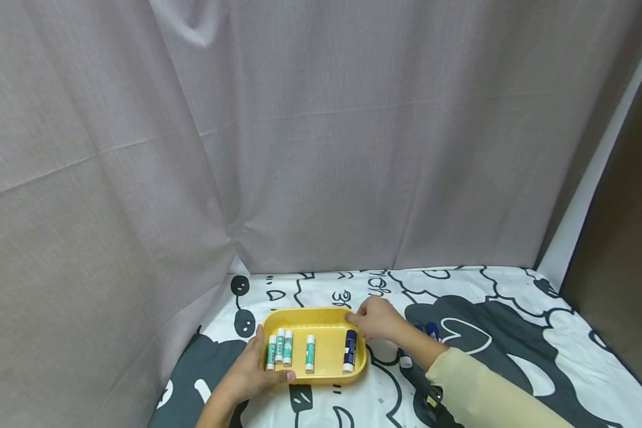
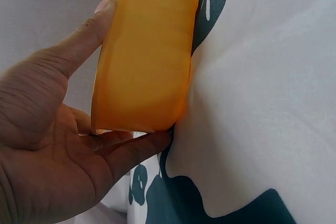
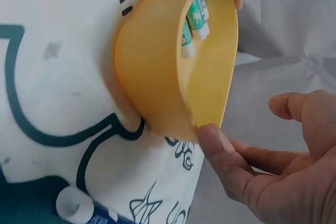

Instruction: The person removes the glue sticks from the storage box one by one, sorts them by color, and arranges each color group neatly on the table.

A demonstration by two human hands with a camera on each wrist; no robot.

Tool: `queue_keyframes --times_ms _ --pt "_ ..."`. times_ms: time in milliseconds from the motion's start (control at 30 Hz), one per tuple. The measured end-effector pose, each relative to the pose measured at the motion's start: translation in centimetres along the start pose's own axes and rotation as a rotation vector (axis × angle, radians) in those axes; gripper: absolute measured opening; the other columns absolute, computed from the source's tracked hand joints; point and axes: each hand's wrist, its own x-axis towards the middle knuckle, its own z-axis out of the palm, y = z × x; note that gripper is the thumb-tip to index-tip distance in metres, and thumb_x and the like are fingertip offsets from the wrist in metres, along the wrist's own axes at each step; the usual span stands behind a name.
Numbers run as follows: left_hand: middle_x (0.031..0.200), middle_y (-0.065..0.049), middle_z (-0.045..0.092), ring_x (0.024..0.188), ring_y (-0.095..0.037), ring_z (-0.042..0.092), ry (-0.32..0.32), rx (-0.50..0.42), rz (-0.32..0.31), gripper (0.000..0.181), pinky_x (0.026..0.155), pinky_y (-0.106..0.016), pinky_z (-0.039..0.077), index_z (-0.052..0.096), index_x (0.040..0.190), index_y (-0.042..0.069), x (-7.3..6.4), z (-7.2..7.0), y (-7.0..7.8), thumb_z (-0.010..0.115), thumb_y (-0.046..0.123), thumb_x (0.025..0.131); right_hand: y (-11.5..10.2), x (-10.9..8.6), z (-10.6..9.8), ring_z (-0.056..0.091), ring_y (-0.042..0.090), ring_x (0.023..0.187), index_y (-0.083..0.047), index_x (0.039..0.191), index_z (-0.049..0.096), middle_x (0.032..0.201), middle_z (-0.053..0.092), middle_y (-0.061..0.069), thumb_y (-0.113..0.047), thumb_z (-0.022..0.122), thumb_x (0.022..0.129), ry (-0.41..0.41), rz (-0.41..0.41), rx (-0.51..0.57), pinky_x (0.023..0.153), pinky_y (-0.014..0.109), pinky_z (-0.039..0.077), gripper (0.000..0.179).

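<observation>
A yellow tray (image 1: 329, 348) lies on the patterned cloth with glue sticks inside. At its left end my left hand (image 1: 249, 370) holds it, thumb along the front side and fingers against the end wall (image 2: 142, 77). Three green-and-white glue sticks (image 1: 280, 347) stand close together at the left, another green glue stick (image 1: 310, 353) lies nearer the middle, and a larger dark blue glue stick (image 1: 349, 351) is at the right. My right hand (image 1: 378, 320) is at the back right corner; one fingertip (image 3: 211, 135) touches the rim while the thumb stays apart from it.
More dark blue glue sticks with white ends (image 1: 405, 358) lie on the cloth right of the tray, partly hidden by the right forearm. A small dark and yellow item (image 1: 433, 397) sits near the sleeve. A grey curtain (image 1: 321, 178) hangs behind the cloth (image 1: 374, 410).
</observation>
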Motion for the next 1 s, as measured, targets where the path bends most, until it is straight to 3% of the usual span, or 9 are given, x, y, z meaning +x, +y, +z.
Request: queue_keyframes --times_ms 300,467,600,833,1000 --pt "0.179 -0.031 0.026 0.160 -0.055 0.037 -0.001 0.000 -0.004 0.153 0.130 -0.073 0.032 0.006 0.178 0.006 0.2 0.2 -0.1 0.106 0.046 0.069 -0.9 0.3 1.0 0.072 0.021 0.069 -0.007 0.090 0.072 0.074 0.071 0.006 -0.042 0.071 0.108 -0.037 0.020 -0.044 0.059 0.025 0.051 0.039" --pt "0.179 -0.031 0.025 0.160 -0.055 0.036 0.000 -0.008 -0.013 0.153 0.131 -0.073 0.032 0.006 0.178 0.007 0.1 0.2 0.0 0.106 0.046 0.069 -1.5 0.4 1.9 0.076 0.026 0.071 -0.001 0.103 0.072 0.074 0.072 0.008 -0.040 0.072 0.107 -0.052 0.025 -0.074 0.057 0.025 0.051 0.039" --pt "0.179 -0.031 0.025 0.160 -0.055 0.036 -0.001 -0.017 -0.010 0.153 0.131 -0.073 0.032 0.006 0.178 0.007 0.1 0.2 -0.2 0.106 0.046 0.069 -2.1 0.3 3.1 0.070 0.021 0.067 0.005 0.113 0.072 0.082 0.070 0.009 -0.035 0.075 0.105 -0.054 -0.007 -0.134 0.056 0.025 0.054 0.041" --pt "0.179 -0.030 0.026 0.161 -0.055 0.036 -0.002 -0.028 -0.004 0.153 0.130 -0.074 0.032 0.006 0.179 0.008 0.1 0.2 -0.5 0.106 0.048 0.069 -2.4 0.6 5.8 0.058 0.015 0.050 -0.002 0.084 0.071 0.074 0.064 0.007 -0.023 0.075 0.103 0.016 -0.096 -0.219 0.045 0.022 0.047 0.029" --pt "0.180 -0.029 0.025 0.161 -0.054 0.036 0.001 -0.039 -0.007 0.154 0.130 -0.074 0.031 0.006 0.179 0.009 0.0 0.2 -0.4 0.106 0.047 0.069 -2.4 1.1 7.2 0.060 0.015 0.060 -0.003 0.087 0.068 0.074 0.062 0.004 -0.017 0.076 0.102 0.048 -0.092 -0.295 0.052 0.024 0.051 0.022"
